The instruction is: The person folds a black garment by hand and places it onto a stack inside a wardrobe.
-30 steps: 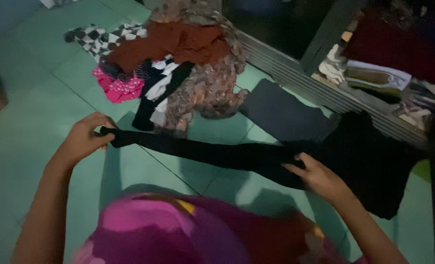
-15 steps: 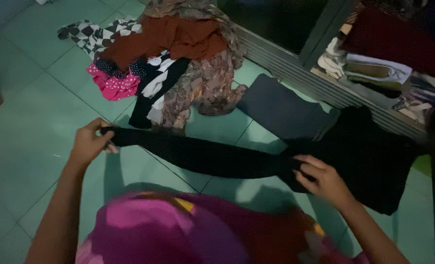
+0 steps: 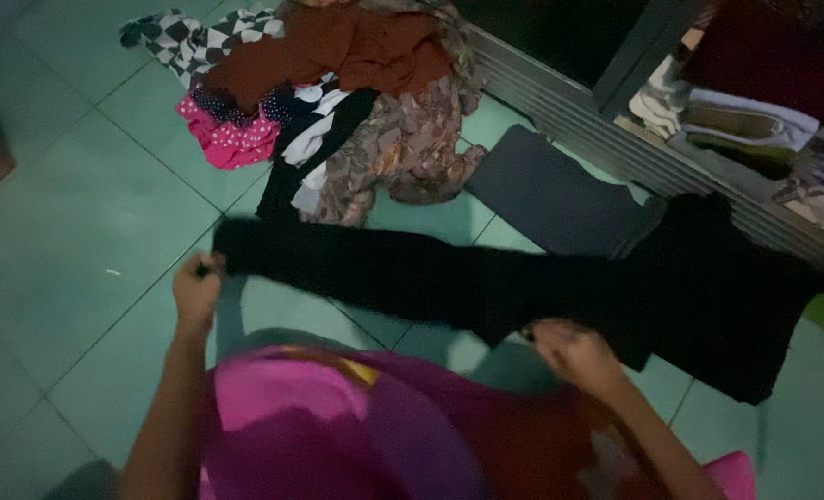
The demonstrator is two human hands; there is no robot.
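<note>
Left hand (image 3: pixel 196 289) gripping end of long black garment (image 3: pixel 449 278), right hand (image 3: pixel 569 352) closed on its middle, green tiled floor (image 3: pixel 69 231), clothes pile (image 3: pixel 338 102) beyond

One head-worn view, steeply downward and close over the green tiled floor (image 3: pixel 79 213).

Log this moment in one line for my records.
left hand: grips black garment end | right hand: on garment | clothes pile beyond

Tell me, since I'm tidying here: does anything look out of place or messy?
Yes: a jumbled heap of mixed patterned clothes lies unfolded on the green tiled floor, beside a folded grey cloth. The long black garment held by both hands looks undamaged.
</note>
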